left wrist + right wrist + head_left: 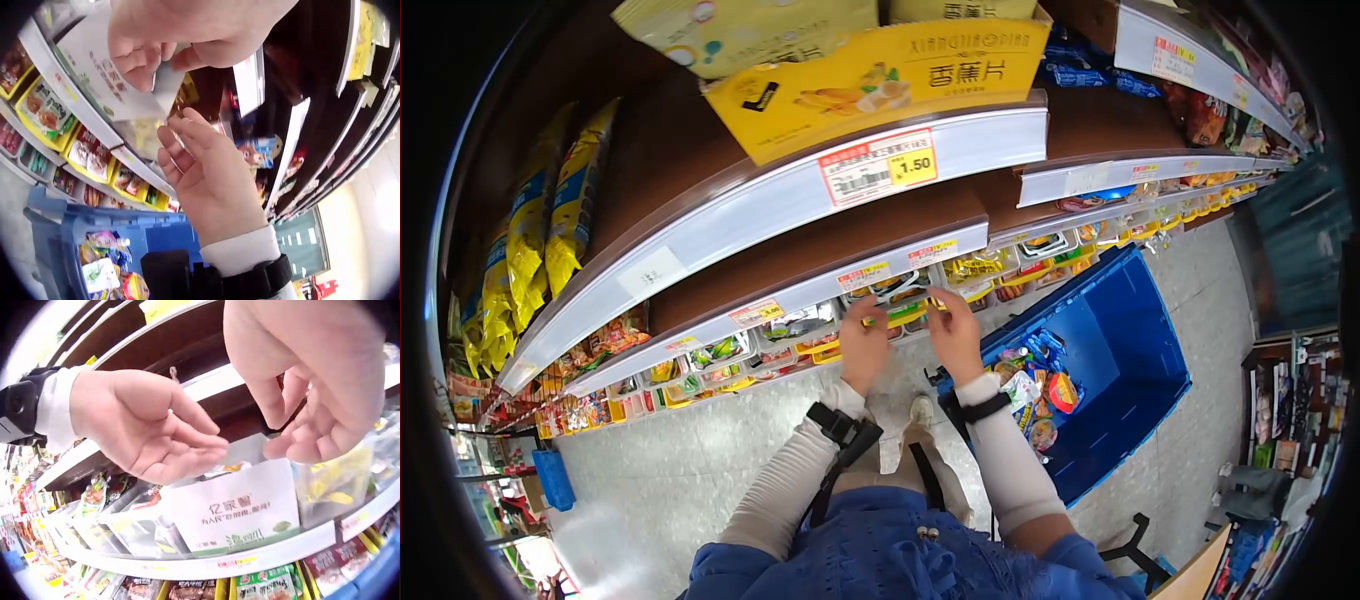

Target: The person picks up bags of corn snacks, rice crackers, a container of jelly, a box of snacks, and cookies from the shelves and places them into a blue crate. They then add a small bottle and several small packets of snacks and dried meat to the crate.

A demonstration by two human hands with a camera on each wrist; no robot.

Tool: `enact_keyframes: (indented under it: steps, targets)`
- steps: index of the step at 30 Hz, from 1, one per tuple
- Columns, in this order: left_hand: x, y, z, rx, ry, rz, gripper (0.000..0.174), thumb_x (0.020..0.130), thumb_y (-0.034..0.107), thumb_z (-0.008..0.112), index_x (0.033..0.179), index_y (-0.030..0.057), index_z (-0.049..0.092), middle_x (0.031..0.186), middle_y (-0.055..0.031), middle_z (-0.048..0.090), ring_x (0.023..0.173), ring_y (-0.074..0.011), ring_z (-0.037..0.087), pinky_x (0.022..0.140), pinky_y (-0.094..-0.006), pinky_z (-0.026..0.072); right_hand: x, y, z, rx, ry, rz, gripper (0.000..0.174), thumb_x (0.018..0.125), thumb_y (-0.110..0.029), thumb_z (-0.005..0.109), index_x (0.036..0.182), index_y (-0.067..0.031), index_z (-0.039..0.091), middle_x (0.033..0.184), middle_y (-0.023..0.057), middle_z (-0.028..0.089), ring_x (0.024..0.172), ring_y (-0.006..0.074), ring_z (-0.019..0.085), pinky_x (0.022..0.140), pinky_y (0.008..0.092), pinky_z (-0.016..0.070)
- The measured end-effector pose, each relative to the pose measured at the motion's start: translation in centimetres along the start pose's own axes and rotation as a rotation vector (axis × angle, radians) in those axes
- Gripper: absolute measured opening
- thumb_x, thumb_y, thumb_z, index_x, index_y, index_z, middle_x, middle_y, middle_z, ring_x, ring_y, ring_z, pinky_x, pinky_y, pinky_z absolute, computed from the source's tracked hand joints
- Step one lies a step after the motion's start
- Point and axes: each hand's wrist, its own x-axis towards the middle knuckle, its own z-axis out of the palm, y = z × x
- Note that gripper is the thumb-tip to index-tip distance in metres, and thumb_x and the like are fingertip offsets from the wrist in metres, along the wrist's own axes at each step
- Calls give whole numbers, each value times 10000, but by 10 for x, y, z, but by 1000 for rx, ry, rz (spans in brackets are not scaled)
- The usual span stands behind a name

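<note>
My left hand (865, 345) and right hand (955, 340) reach side by side toward a lower shelf. Palm upward, the left hand (150, 425) has loosely bent fingers and nothing in its grasp. The right hand (212, 175) is likewise loosely bent, with an empty palm. Just below both hands in the right wrist view stands a white carton (240, 509) with printed lettering, among clear plastic bins (147, 525) of packets. The carton (109, 69) is partly hidden behind the left hand in the left wrist view.
A blue crate (1120, 350) with several snack packets (1040, 390) stands on the floor at right. Above the hands, a shelf edge with a price label (880, 165) juts out under a yellow box (890, 85). Yellow bags (580, 200) stand at far left.
</note>
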Motion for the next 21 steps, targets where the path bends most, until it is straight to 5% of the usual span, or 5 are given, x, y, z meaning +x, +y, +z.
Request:
enact_keyframes:
  steps: [3, 5, 9, 15, 21]
  targets:
    - [15, 16, -9, -47, 94, -99, 302, 783, 64, 533, 1073, 0, 476, 907, -98, 537, 595, -169, 584, 444, -261, 490, 29, -5, 21, -144, 27, -121, 239, 790, -83, 533, 1013, -2, 549, 964, 169, 561, 728, 169, 600, 586, 279, 472]
    - [22, 19, -8, -107, 96, -252, 277, 782, 76, 537, 1040, -6, 480, 921, -103, 530, 583, -203, 606, 442, -292, 526, 42, 2, 31, -341, 18, -154, 269, 752, -105, 523, 1007, -26, 552, 973, 200, 555, 815, 384, 546, 717, 379, 447]
    - [37, 16, -9, -148, -35, -375, 269, 796, 87, 529, 1048, 11, 475, 937, -117, 536, 574, -214, 612, 409, -282, 508, 53, 9, 40, -320, -78, 100, 250, 737, -102, 519, 962, 1, 554, 887, 214, 576, 823, 415, 527, 722, 412, 437]
    - [36, 17, -17, -207, -10, -362, 203, 831, 121, 510, 1005, 18, 501, 809, -103, 602, 557, -172, 605, 341, -239, 432, 42, 8, 43, 69, -55, 208, 226, 748, -116, 525, 901, 48, 550, 664, 144, 586, 621, 231, 605, 560, 316, 467]
    - [5, 15, -45, -276, -309, -446, 150, 832, 143, 534, 953, 56, 516, 782, -73, 612, 537, -103, 568, 472, -196, 434, 2, -25, 13, 611, -74, 582, 331, 836, -244, 526, 1070, -10, 525, 901, 32, 585, 669, 83, 559, 612, 232, 451]
